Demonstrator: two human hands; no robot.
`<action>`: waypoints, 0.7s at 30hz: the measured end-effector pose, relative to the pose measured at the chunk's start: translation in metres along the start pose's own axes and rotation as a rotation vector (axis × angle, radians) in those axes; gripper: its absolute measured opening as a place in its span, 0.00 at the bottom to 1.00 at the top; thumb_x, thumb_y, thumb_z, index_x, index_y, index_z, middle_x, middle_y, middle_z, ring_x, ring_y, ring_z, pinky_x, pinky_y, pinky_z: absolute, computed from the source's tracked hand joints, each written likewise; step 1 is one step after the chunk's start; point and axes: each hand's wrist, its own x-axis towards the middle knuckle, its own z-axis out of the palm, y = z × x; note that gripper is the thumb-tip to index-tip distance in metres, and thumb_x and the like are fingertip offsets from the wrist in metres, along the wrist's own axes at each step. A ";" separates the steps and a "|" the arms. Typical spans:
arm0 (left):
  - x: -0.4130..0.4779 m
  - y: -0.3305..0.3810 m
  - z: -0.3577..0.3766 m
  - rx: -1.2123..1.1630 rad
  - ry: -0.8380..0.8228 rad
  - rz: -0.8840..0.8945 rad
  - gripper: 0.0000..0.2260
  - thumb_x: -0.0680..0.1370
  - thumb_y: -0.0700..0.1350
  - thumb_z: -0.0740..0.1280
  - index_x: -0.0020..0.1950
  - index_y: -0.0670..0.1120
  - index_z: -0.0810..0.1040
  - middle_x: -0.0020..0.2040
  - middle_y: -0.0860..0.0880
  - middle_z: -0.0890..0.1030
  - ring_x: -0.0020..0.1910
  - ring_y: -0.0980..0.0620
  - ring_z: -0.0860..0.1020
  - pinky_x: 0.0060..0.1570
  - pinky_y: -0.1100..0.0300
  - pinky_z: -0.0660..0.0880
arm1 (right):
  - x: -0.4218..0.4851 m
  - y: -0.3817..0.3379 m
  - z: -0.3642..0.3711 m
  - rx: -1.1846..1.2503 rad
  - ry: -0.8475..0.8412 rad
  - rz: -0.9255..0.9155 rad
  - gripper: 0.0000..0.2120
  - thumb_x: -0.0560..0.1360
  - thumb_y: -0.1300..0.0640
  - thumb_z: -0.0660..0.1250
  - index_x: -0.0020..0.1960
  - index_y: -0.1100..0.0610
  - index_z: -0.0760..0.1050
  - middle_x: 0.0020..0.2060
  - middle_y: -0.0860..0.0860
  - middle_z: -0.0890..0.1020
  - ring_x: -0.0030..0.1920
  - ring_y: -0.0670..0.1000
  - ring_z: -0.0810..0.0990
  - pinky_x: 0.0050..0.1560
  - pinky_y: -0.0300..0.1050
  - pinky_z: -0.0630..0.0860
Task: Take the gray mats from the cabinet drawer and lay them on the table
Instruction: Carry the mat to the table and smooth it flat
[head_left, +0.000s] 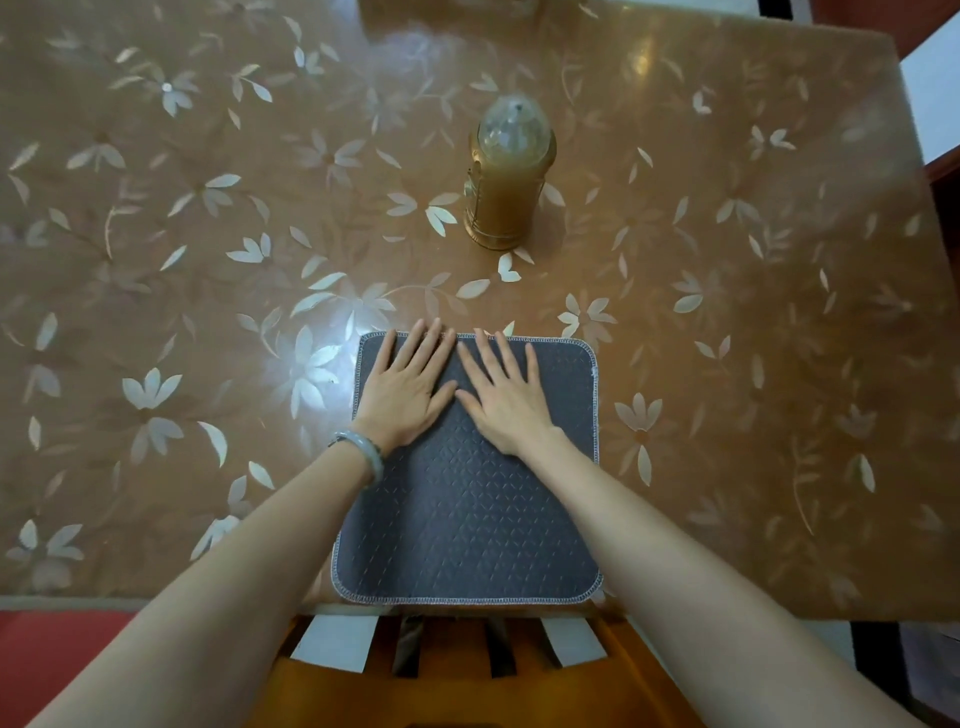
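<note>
Both forearms enter from the bottom edge, cut off above the elbows, and they cover parts of the gray mat's (467, 509) left and right sides. The far edge of the table (156, 234) runs out of the top of the view, and a brown shape there is too cropped to identify. The room at the right edge shows only as dark and pale strips, hard to make out.

A gold lantern-shaped lamp (506, 176) with a clear faceted dome stands upright well beyond the mat; what sits inside the dome is blurred.

The gray mat lies flat on the table at its near edge, just in front of the person, with pale stitching around its rounded corners and a quilted pattern. The left hand (405, 389) and right hand (506, 397) rest palm down on the mat's far half, fingers spread and straight, gripping nothing, their thumbs nearly touching. A pale green bangle (361, 452) circles the left wrist.

The table wears a glossy brown cover printed with pale flowers and leaves. Below its near edge sits an orange slatted chair (441, 670), with red floor (57, 654) at lower left.
</note>
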 end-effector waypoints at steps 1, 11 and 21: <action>0.000 0.000 0.002 0.003 0.007 0.001 0.29 0.81 0.60 0.45 0.79 0.48 0.48 0.79 0.48 0.49 0.78 0.49 0.46 0.75 0.46 0.41 | 0.001 0.001 0.001 -0.003 0.002 0.004 0.29 0.80 0.40 0.41 0.77 0.49 0.39 0.78 0.51 0.41 0.77 0.54 0.37 0.73 0.61 0.35; -0.027 -0.026 -0.008 -0.111 0.109 -0.261 0.35 0.79 0.66 0.43 0.78 0.45 0.42 0.77 0.48 0.43 0.77 0.49 0.42 0.75 0.48 0.37 | -0.032 0.054 -0.003 0.103 0.063 0.314 0.34 0.78 0.36 0.43 0.77 0.50 0.36 0.77 0.58 0.39 0.76 0.58 0.37 0.72 0.60 0.35; -0.036 -0.025 -0.004 -0.115 0.088 -0.279 0.37 0.78 0.66 0.42 0.78 0.44 0.42 0.79 0.45 0.46 0.78 0.50 0.42 0.75 0.48 0.38 | -0.044 0.065 0.007 0.099 0.026 0.328 0.36 0.77 0.34 0.39 0.76 0.53 0.33 0.76 0.57 0.36 0.76 0.56 0.34 0.72 0.59 0.34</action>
